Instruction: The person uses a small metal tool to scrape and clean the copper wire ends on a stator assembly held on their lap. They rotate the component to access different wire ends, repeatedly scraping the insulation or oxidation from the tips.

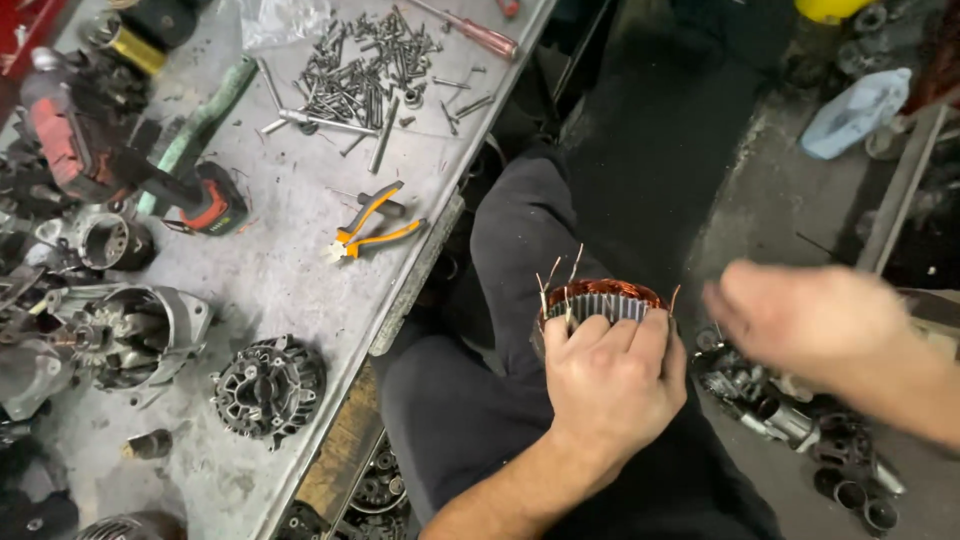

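A person's left hand (pixel 612 380) clamped a ring-shaped stator of copper windings and grey steel laminations (pixel 603 298) over the lap, clear of the grey metal workbench (pixel 290 270). The right hand (pixel 805 315), blurred, hovered just beside it, holding nothing; whether its fingers were spread could not be told. Orange-handled pliers (pixel 368 232) lay near the bench's right edge, with a pile of steel bolts (pixel 365 72) toward its far edge.

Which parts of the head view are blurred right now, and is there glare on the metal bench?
Head view: the right hand is smeared by motion blur; the left hand gripping the copper-wound stator is sharp; the metal bench shows soft, even light with no harsh glare.
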